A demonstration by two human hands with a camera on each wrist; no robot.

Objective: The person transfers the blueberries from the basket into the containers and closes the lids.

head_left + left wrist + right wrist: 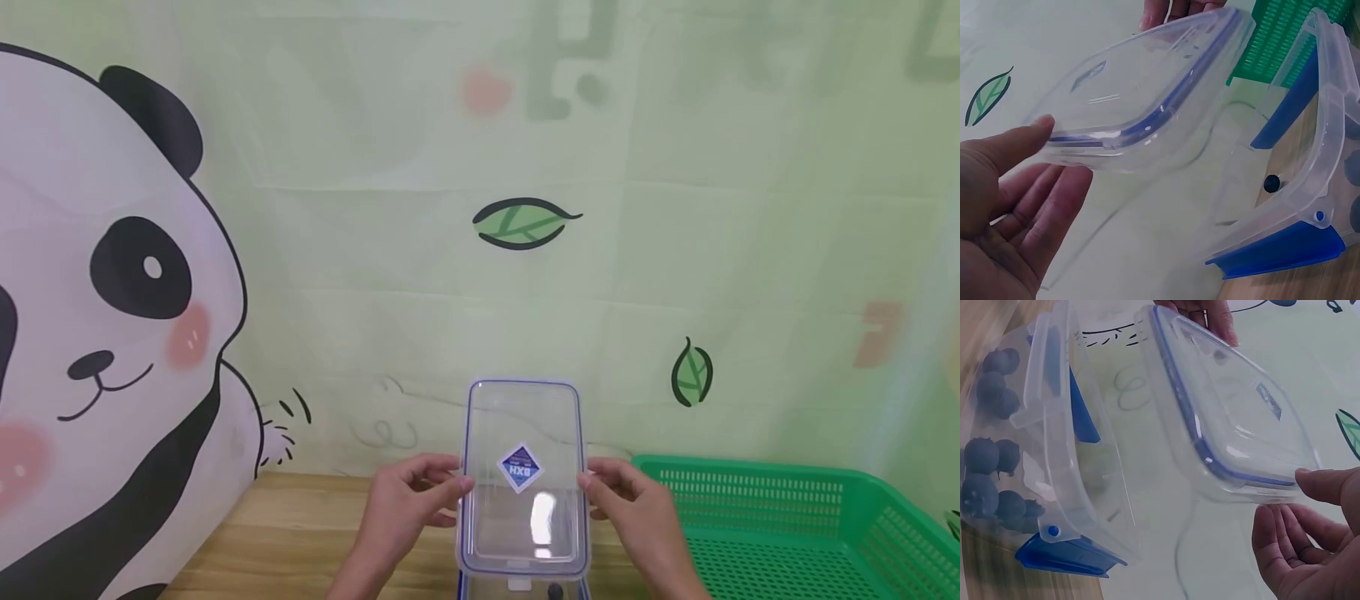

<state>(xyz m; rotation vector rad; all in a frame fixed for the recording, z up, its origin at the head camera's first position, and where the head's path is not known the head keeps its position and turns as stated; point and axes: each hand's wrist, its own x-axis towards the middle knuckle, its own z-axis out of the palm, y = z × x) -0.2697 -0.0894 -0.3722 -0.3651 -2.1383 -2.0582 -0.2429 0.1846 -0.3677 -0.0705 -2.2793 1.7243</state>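
Both hands hold up a clear plastic lid (487, 417) with a blue seal and a diamond-shaped label (520, 468). My left hand (405, 504) pinches its left edge between thumb and fingers. At the opposite edge my right hand (637, 510) does the same. Below the lid, and apart from it, stands an uncovered clear food container (1054, 462) with blue side latches (1069, 557) hanging open. Several dark blue round berries (980, 456), like blueberries, lie inside it, along with a small white piece (1035, 478). In the head view the lid hides most of the container.
A green plastic basket (757, 471) stands to the right on the wooden table (292, 525). Behind the table hangs a pale green cloth backdrop (360, 250) with a printed panda (45, 167) and leaves.
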